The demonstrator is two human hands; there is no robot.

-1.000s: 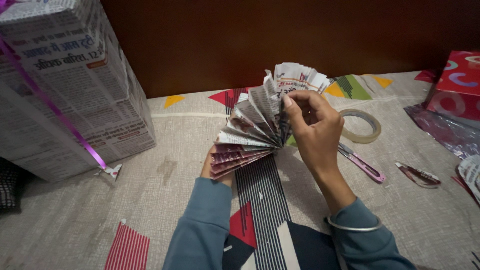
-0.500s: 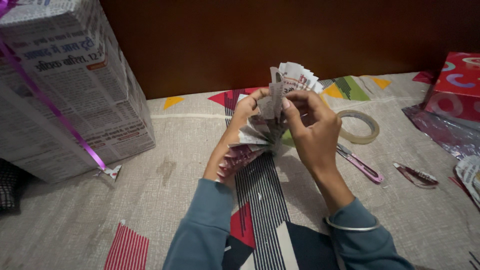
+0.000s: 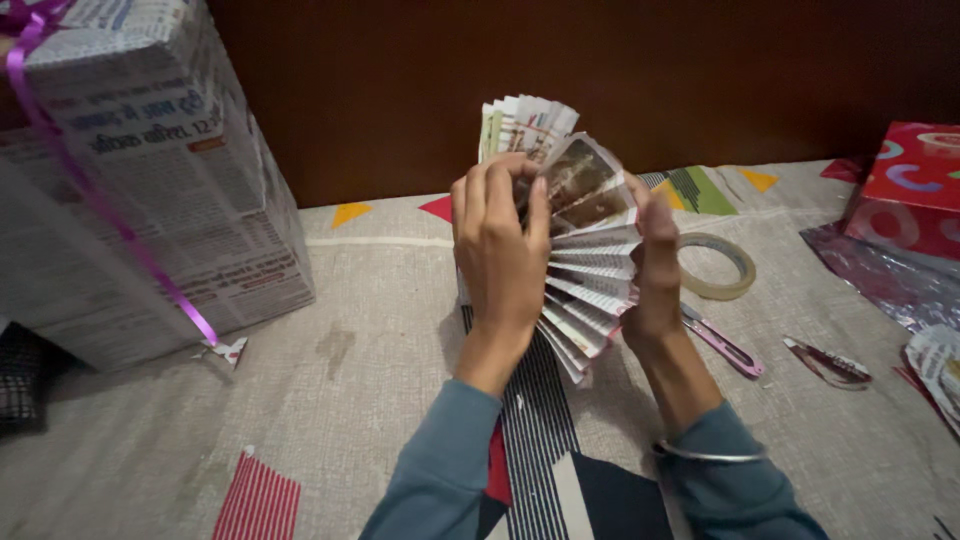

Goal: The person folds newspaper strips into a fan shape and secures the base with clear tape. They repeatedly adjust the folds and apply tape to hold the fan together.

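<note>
Dark wood panelling backs a bed spread with a beige patterned cloth [image 3: 400,330], and the person sits at its near edge with both hands raised over the middle of it. Between them stands an accordion-pleated newspaper fan [image 3: 590,270], now lifted upright off the cloth where a second ago it lay splayed low and to the left; the pleats have been gathered closer and the fan turned to face the camera. The left hand [image 3: 500,245], which was tucked under the folds, has come round to the front and is clamped over the fan's left side, fingers curled across the pleat tops. The right hand [image 3: 655,265] pinches the right edge, fingers closed on the paper. Just right of it lie a roll of clear tape [image 3: 716,266] and a pink-handled cutter [image 3: 722,340]. At the far left edge stands a big newspaper-wrapped box [image 3: 140,180] tied with purple ribbon [image 3: 110,215]; a red gift box [image 3: 915,185] sits at the right.
</note>
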